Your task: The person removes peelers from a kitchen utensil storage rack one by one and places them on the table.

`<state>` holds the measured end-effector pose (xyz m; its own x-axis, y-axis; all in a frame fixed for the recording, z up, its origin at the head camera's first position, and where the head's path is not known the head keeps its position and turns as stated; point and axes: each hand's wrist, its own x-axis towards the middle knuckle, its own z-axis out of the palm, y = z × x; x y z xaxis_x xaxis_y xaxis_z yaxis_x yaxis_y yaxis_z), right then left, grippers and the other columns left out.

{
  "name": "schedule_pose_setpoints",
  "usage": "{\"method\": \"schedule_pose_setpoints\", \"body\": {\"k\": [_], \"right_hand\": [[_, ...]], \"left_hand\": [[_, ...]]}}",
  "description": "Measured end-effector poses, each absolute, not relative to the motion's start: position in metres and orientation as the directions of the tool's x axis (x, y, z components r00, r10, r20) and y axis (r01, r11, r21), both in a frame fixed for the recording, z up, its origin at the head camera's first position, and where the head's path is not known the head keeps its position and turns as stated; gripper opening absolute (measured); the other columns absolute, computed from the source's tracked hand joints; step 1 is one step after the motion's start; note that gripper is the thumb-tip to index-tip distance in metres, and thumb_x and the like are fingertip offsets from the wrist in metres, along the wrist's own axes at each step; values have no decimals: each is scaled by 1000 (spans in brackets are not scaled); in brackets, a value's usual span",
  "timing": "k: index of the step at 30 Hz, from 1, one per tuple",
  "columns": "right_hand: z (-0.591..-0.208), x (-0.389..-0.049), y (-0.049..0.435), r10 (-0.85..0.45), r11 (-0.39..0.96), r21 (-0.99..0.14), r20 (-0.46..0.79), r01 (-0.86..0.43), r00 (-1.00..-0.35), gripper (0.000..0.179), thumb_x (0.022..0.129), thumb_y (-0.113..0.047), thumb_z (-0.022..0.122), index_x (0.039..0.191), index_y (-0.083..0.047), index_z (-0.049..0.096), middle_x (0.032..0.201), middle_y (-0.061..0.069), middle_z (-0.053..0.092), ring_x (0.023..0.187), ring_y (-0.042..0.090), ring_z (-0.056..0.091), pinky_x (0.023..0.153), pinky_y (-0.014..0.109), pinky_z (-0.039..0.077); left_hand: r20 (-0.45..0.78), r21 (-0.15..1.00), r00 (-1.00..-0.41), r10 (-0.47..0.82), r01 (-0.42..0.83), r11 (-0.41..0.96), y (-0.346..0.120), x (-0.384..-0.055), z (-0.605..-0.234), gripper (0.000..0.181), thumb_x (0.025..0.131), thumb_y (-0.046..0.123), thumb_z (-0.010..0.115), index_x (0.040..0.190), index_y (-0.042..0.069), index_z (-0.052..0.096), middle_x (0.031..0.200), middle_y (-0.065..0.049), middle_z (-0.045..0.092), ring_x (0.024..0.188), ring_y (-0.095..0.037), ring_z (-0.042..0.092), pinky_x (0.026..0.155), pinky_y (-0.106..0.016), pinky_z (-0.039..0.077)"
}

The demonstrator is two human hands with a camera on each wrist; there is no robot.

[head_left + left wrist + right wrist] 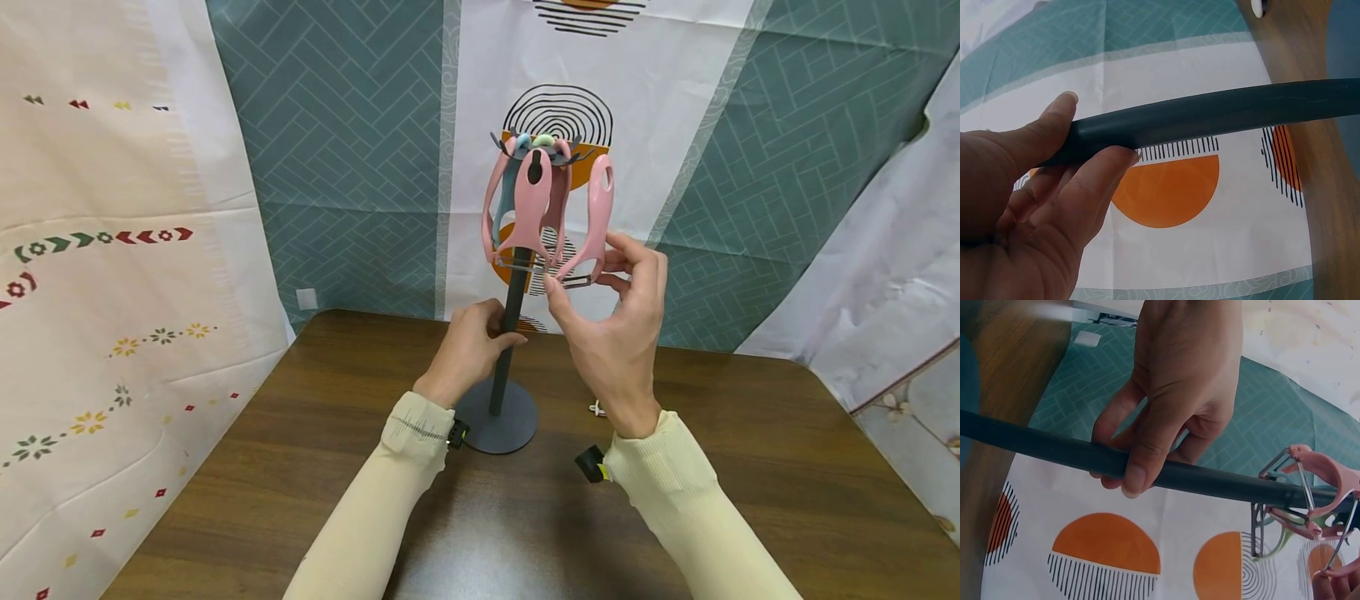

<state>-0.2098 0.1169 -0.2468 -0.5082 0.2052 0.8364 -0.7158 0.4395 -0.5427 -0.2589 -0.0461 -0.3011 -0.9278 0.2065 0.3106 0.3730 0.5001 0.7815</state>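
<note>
A dark grey stand has a straight pole (515,304) on a round base (517,429), with a ring of hooks at its top. My left hand (468,342) grips the pole about midway, thumb and fingers around it; the left wrist view shows this hand (1054,200) close. Pink Y-shaped peelers (533,200) hang from the hooks, along with a blue one (508,196) and a light green one (543,141). To the right of them, my right hand (622,333) pinches another pink peeler (597,208) by its blade end, handle upward, apart from the hooks.
The stand rests on a brown wooden table (330,467). A small white object (597,409) lies behind the right wrist, partly hidden. Patterned cloth (345,167) hangs behind the table, and a cream cloth (112,333) hangs at the left.
</note>
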Motion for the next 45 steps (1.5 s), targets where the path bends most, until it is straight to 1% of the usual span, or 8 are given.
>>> {"method": "schedule_pose_setpoints", "body": {"k": [11, 19, 25, 38, 45], "right_hand": [[-252, -211, 124, 213, 458, -551, 830, -698, -516, 66, 79, -18, 86, 136, -7, 55, 118, 16, 53, 101, 17, 54, 94, 26, 49], [-258, -212, 128, 229, 458, -569, 818, -684, -527, 66, 78, -17, 87, 136, -10, 57, 118, 16, 53, 99, 17, 55, 93, 25, 48], [-259, -212, 133, 228, 467, -571, 816, -675, -532, 66, 78, -16, 87, 137, -10, 56, 119, 17, 53, 100, 17, 54, 94, 23, 48], [-265, -213, 139, 229, 474, -577, 810, -665, -540, 67, 78, -14, 87, 137, -10, 55, 119, 17, 52, 99, 17, 54, 94, 23, 48], [-268, -213, 141, 235, 477, -580, 808, -660, -541, 67, 78, -14, 87, 137, -9, 56, 117, 17, 52, 99, 15, 53, 95, 23, 48]], "left_hand": [[325, 773, -922, 210, 387, 503, -46, -259, -302, 17, 92, 19, 78, 95, 6, 68, 84, -7, 72, 75, -17, 66, 67, -30, 53], [320, 770, -925, 207, 381, 512, -47, -260, -303, 17, 91, 19, 78, 95, 6, 68, 85, -7, 72, 76, -17, 67, 68, -30, 54], [325, 770, -923, 207, 385, 508, -46, -259, -301, 17, 91, 20, 79, 94, 6, 68, 84, -7, 72, 75, -16, 67, 68, -29, 54], [322, 773, -923, 211, 386, 504, -46, -259, -301, 17, 91, 19, 78, 95, 6, 68, 86, -7, 72, 78, -16, 69, 70, -30, 55], [323, 769, -923, 212, 386, 509, -46, -259, -301, 17, 91, 20, 78, 95, 7, 68, 84, -6, 72, 77, -17, 69, 69, -29, 54]]}}
